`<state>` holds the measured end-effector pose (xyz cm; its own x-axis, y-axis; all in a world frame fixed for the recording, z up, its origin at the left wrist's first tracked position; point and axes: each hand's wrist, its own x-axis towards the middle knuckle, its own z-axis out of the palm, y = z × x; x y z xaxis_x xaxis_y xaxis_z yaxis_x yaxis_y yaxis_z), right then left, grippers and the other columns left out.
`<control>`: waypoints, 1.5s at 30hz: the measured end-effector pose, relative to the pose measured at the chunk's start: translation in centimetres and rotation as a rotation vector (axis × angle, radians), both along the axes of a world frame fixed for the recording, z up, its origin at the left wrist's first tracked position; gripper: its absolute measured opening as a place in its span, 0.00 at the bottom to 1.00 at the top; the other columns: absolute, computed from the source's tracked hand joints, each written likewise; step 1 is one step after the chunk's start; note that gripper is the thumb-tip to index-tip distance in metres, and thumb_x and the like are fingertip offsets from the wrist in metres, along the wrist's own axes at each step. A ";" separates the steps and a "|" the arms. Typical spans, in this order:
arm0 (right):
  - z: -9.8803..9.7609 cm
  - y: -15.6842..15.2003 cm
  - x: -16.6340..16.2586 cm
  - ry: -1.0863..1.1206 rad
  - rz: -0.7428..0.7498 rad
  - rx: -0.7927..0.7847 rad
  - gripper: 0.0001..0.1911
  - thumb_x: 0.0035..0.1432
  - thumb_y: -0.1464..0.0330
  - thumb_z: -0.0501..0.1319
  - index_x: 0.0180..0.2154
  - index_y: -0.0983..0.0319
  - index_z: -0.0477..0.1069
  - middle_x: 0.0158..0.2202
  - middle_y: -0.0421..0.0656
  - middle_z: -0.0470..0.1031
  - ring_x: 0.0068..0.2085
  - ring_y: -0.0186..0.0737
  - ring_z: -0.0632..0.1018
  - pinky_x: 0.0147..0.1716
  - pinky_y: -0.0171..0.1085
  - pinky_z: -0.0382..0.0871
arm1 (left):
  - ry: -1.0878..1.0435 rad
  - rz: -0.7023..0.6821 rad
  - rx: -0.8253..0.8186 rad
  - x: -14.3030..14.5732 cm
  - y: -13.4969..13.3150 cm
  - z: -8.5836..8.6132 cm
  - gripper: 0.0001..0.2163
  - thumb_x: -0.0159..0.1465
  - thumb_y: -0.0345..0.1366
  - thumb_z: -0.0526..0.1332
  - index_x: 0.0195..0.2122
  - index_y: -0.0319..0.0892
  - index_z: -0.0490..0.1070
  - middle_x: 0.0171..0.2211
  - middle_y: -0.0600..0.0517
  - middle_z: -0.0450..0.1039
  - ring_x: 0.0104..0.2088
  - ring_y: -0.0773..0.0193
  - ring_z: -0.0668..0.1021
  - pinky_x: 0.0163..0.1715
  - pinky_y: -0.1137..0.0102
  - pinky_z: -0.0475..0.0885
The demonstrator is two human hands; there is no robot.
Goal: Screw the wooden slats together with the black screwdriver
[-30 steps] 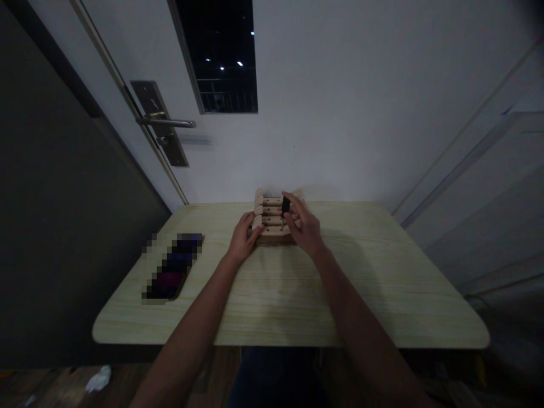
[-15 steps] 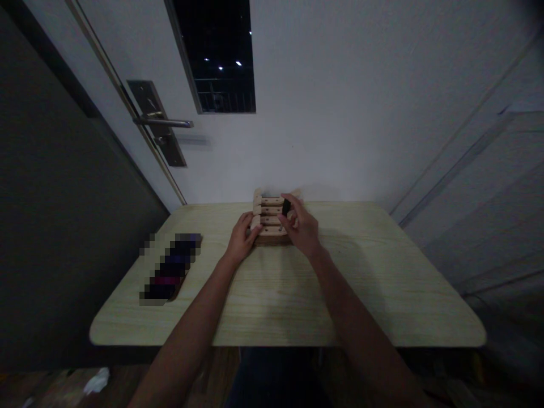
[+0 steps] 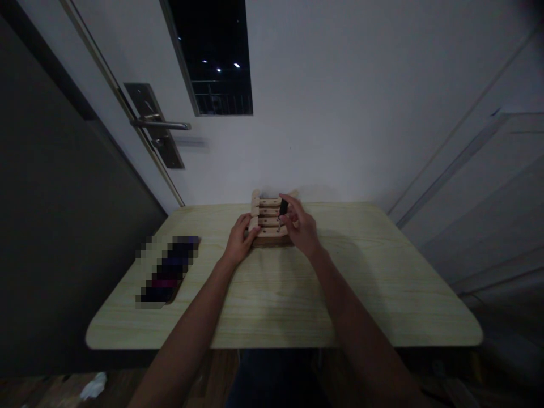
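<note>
Flat dark thing (pixelated, can't ID) sits L on table. Door behind has metal handle + window. White scrap is on flr, btm L.

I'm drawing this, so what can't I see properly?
All in the head view:
Slatted wooden piece: right side partly behind the right hand.
Black-handled tool: its tip is too small.
Dark object: blurred by pixel blocks.
Left forearm: cut off by the bottom edge.

A rack is sitting at the back of the table — a door is standing behind it. A screwdriver is pointing down over the nearest slat (right of centre); a phone is lying leftward.
</note>
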<state>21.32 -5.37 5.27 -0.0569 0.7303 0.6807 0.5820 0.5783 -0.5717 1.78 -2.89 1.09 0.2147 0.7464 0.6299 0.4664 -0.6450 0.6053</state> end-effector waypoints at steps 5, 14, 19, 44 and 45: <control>-0.1 0.1 -0.1 -0.008 -0.034 0.029 0.23 0.60 0.59 0.57 0.57 0.53 0.61 0.43 0.40 0.75 0.27 0.33 0.70 0.31 0.35 0.69 | 0.004 -0.001 -0.005 0.0 0.1 -0.1 0.15 0.64 0.45 0.54 0.46 0.42 0.68 0.47 0.44 0.69 0.48 0.57 0.72 0.51 0.60 0.67; 0.4 -0.5 0.1 -0.077 0.009 0.022 0.24 0.63 0.61 0.51 0.60 0.53 0.54 0.53 0.42 0.71 0.43 0.40 0.76 0.43 0.39 0.71 | 0.006 -0.012 -0.009 0.1 0.0 0.1 0.16 0.64 0.44 0.54 0.48 0.41 0.67 0.47 0.43 0.69 0.49 0.57 0.72 0.51 0.60 0.67; 0.1 -0.3 0.1 -0.040 0.018 -0.006 0.25 0.63 0.59 0.52 0.61 0.53 0.54 0.43 0.41 0.77 0.38 0.40 0.77 0.39 0.39 0.72 | 0.006 -0.005 -0.001 0.0 0.1 -0.1 0.15 0.64 0.44 0.54 0.47 0.41 0.68 0.47 0.44 0.69 0.49 0.57 0.71 0.51 0.61 0.67; 0.0 -0.2 0.1 -0.029 -0.008 0.009 0.23 0.63 0.60 0.53 0.59 0.54 0.58 0.38 0.41 0.76 0.32 0.36 0.74 0.34 0.36 0.70 | 0.001 -0.009 0.003 0.0 -0.1 -0.1 0.15 0.65 0.44 0.54 0.46 0.40 0.68 0.47 0.44 0.69 0.48 0.57 0.72 0.51 0.60 0.67; 0.0 -0.2 0.0 -0.024 -0.022 0.014 0.23 0.63 0.59 0.53 0.59 0.54 0.59 0.36 0.40 0.75 0.30 0.35 0.73 0.33 0.36 0.69 | 0.001 -0.009 0.005 0.0 -0.1 0.0 0.15 0.64 0.44 0.54 0.46 0.40 0.68 0.46 0.44 0.69 0.48 0.57 0.72 0.51 0.61 0.67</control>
